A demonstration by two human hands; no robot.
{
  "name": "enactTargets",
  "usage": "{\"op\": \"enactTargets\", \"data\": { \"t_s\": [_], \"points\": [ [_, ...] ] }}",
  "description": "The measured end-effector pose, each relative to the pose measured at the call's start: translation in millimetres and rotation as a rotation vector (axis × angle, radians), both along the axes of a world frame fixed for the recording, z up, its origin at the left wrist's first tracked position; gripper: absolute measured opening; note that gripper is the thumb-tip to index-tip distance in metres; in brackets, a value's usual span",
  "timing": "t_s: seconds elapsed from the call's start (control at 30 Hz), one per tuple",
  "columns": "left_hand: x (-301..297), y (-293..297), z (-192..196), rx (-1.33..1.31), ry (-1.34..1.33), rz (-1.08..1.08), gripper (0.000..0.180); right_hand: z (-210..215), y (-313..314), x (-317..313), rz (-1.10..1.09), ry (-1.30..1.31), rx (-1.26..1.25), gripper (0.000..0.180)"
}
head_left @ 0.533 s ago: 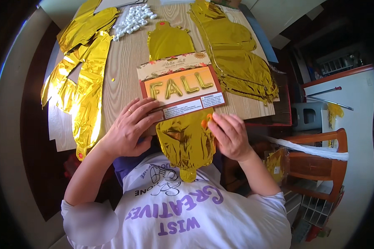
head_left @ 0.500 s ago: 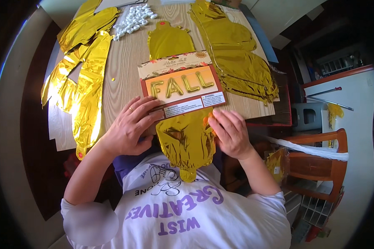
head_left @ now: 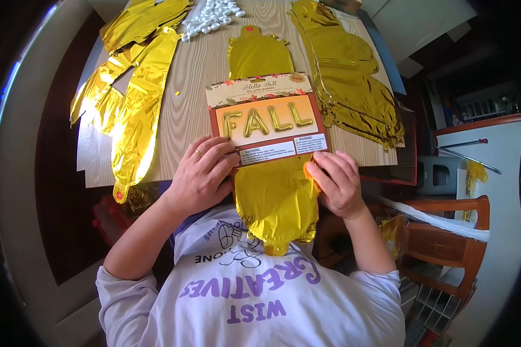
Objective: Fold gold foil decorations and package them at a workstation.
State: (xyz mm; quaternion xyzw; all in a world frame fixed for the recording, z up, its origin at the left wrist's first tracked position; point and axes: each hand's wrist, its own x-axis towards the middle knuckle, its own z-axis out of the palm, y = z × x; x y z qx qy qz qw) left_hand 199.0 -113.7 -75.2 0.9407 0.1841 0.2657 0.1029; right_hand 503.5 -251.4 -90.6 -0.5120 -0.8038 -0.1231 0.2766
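A printed cardboard header card with a picture of gold letter balloons lies over the middle of a flat gold foil balloon. The balloon shows above and below the card, its lower end hanging past the table edge against my shirt. My left hand grips the card's lower left corner, fingers on top and the thumb hidden below. At the lower right corner, my right hand pinches a small orange piece beside the balloon's edge. What the orange piece is, I cannot make out.
More flat gold foil balloons lie at the left, and a stack of them at the right of the wooden table. Small white oval pieces are heaped at the back. A wooden chair with white strands stands at the right.
The whole scene has shifted right in the picture. Both hands keep their places at the card's lower corners. The balloon's lower part looks smoother and less crumpled.
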Motion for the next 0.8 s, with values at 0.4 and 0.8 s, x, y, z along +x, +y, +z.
{"op": "enactTargets", "data": {
  "t_s": [0.4, 0.8],
  "points": [
    [-3, -3, -6, -0.042, 0.052, 0.06, 0.05, 4, 14, -1, -0.091, -0.079, -0.084, 0.037],
    [-3, -8, -12, 0.034, -0.01, 0.076, 0.042, 5, 19, 6, -0.059, -0.074, -0.116, 0.035]
  ]
}}
